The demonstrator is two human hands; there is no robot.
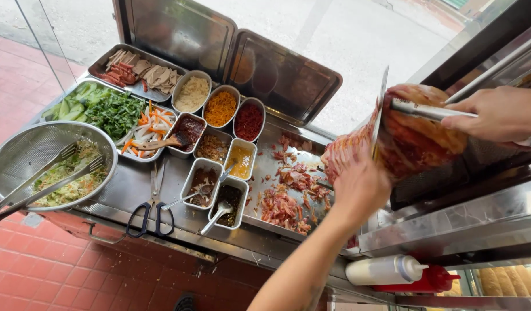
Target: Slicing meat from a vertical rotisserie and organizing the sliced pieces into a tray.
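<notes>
Carving the meat cone: my two grips and what lies around them.

My left hand (362,185) is closed on a knife handle, the long blade (380,109) standing nearly upright against the meat cone (415,132). My right hand (503,112), just beyond the cone, is pinched on metal tongs (426,109) that press the cone's upper side. To slice well, I judge the blade should run flat down the browned face while the tongs steady it, fingers kept behind the edge. Below my left hand, shaved meat (285,201) lies on the steel tray (265,164). Farther left stand small rectangular tins of sauces and toppings (219,109). Under my forearm lie a white squeeze bottle (386,269) and a red squeeze bottle (429,281), both on their sides; no labels are legible.
</notes>
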